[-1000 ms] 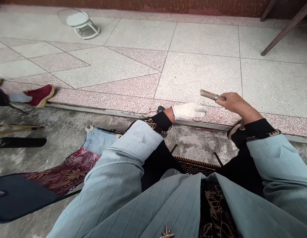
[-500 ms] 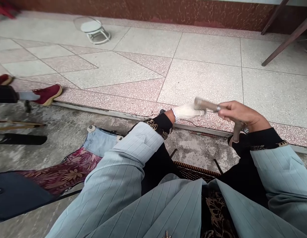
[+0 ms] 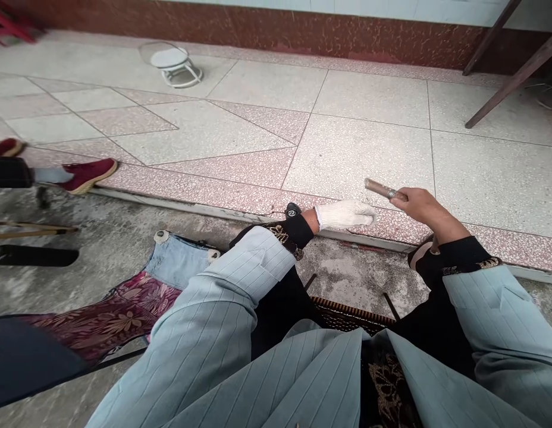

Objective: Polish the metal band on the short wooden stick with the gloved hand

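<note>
My left hand [image 3: 345, 215] wears a white knit glove and rests on the pink terrazzo border [image 3: 222, 191] of the tiled floor, right at its edge. Its fingers are curled together; what they hold, if anything, is hidden. My bare right hand [image 3: 419, 205] is closed on a small hammer [image 3: 383, 190]. The hammer's metal head sticks out to the left, a little above and to the right of the gloved fingers, and its handle runs down under my wrist. Light blue striped sleeves with black embroidered cuffs cover both arms.
A woven basket [image 3: 347, 306] sits between my knees on rough concrete. A thin reddish rod [image 3: 360, 245] lies below the step. Floral and denim cloth [image 3: 137, 297] lies at the left, by sticks [image 3: 30, 227] and another person's red shoe [image 3: 86, 173]. A white stool [image 3: 173, 62] and wooden legs [image 3: 503, 89] stand farther back.
Half a second ago the hammer head was down against my gloved hand. It has since lifted back up and to the right. The gloved hand stays on the tile edge.
</note>
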Motion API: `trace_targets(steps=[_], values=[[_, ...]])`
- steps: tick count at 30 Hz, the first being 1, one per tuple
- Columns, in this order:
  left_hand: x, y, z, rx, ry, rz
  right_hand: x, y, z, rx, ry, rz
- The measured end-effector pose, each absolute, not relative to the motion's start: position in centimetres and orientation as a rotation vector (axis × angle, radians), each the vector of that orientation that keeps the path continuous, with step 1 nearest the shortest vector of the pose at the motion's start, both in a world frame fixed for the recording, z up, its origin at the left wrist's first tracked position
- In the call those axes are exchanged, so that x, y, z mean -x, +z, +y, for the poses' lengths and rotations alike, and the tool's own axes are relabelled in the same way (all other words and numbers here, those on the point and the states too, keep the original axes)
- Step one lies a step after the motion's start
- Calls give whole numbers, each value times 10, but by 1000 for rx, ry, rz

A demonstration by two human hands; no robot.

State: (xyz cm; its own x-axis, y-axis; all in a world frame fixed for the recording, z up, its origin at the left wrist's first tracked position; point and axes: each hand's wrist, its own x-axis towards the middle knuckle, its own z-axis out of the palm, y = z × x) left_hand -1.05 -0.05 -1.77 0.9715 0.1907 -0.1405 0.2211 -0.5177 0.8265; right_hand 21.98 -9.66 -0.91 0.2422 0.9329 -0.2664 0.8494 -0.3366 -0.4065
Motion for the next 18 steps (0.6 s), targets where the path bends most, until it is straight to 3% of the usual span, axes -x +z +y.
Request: trace_targets(steps=[3, 7, 12, 18], values=[[12, -15, 3, -2131, -35, 285, -214, -10, -100, 2205, 1087, -1992], [15, -13, 8, -2099, 0, 318, -201, 7, -113, 1563, 1905, -2071], [11, -17, 5, -1968, 13, 292, -207, 25, -121, 1386, 1627, -1424], [3, -17, -6, -2035, -30, 231, -224, 11, -108, 1546, 1271, -968]])
